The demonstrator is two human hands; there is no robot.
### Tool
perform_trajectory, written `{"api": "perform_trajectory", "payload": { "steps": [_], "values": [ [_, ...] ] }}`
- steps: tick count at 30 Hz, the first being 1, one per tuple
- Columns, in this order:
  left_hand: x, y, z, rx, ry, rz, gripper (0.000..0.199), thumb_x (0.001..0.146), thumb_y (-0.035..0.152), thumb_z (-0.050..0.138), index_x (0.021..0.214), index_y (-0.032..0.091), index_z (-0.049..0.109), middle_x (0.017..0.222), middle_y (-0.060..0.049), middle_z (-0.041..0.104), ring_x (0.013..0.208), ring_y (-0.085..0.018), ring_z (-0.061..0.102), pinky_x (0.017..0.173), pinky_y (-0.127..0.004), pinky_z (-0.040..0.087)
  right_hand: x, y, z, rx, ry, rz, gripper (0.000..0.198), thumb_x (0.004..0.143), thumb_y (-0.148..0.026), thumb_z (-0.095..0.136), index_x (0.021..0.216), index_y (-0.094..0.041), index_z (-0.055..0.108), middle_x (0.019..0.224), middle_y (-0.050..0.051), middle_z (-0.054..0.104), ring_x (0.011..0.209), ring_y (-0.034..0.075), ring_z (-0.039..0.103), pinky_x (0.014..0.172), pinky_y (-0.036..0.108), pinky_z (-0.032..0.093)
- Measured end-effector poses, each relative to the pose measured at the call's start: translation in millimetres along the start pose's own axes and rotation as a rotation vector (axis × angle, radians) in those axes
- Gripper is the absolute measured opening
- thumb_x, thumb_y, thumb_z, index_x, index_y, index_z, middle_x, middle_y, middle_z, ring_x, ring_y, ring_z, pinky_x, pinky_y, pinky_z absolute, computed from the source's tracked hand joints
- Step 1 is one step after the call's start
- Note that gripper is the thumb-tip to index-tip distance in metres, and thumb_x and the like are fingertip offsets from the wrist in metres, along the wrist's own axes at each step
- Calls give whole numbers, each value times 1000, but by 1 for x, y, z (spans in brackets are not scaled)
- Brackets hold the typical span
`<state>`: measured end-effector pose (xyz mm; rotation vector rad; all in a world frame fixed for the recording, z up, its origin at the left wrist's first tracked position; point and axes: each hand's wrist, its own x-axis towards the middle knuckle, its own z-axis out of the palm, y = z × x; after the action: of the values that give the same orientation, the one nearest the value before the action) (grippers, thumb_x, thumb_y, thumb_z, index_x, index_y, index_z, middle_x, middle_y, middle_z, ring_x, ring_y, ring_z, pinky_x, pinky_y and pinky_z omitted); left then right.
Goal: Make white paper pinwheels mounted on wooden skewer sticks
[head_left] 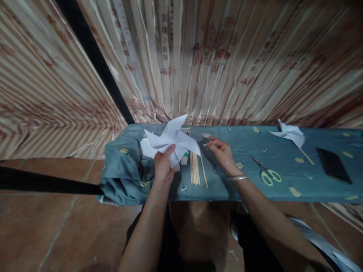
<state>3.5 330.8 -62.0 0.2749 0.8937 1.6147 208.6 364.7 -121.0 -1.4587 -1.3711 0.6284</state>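
My left hand (163, 163) is closed on a white paper pinwheel (177, 138), its thumb pressed at the middle of the folded blades. To the right, my right hand (219, 153) is raised over the cloth with thumb and forefinger pinched together. What they hold, if anything, is too small to make out. Between the hands lie several thin wooden sticks (195, 170), side by side, with one stick (203, 170) slightly apart. Partly hidden under the pinwheel is a small white and green box (184, 158).
A blue-green patterned cloth (227, 189) covers the narrow table. On its right side rest green-handled scissors (266, 174), another paper pinwheel (290, 133) on a stick, and a black phone (334, 165). A striped curtain (198, 75) hangs behind, beside a black pole (96, 60).
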Motion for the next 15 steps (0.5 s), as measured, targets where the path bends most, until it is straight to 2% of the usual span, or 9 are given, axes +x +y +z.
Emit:
{"api": "perform_trajectory", "payload": {
  "steps": [4, 7, 11, 15],
  "values": [
    [-14, -25, 17, 44, -84, -59, 36, 41, 23, 89, 69, 15, 68, 71, -2, 74, 71, -18, 71, 76, -29, 56, -42, 27, -64, -303, 43, -105, 19, 80, -36, 55, 73, -21, 66, 110, 12, 73, 118, 28, 62, 96, 45, 49],
    [-22, -43, 27, 69, -122, -105, 36, 40, 22, 89, 69, 15, 69, 69, -1, 73, 68, -17, 70, 74, -29, 54, -60, 42, -97, -563, -27, -175, 18, 83, -31, 51, 80, -20, 65, 124, 16, 67, 115, 29, 64, 96, 46, 50],
    [-28, -63, 35, 106, -136, -134, 36, 39, 22, 90, 68, 15, 70, 69, -1, 73, 63, -15, 67, 68, -27, 53, -72, 50, -107, -704, -113, -289, 21, 89, -24, 45, 92, -18, 65, 130, 18, 64, 115, 29, 63, 99, 47, 50],
    [-30, -77, 41, 130, -172, -136, 37, 38, 22, 89, 68, 15, 69, 69, 0, 73, 65, -14, 67, 71, -26, 53, -76, 51, -102, -678, -99, -344, 21, 92, -23, 45, 96, -20, 65, 126, 15, 67, 112, 28, 64, 99, 46, 50]
  ]
}}
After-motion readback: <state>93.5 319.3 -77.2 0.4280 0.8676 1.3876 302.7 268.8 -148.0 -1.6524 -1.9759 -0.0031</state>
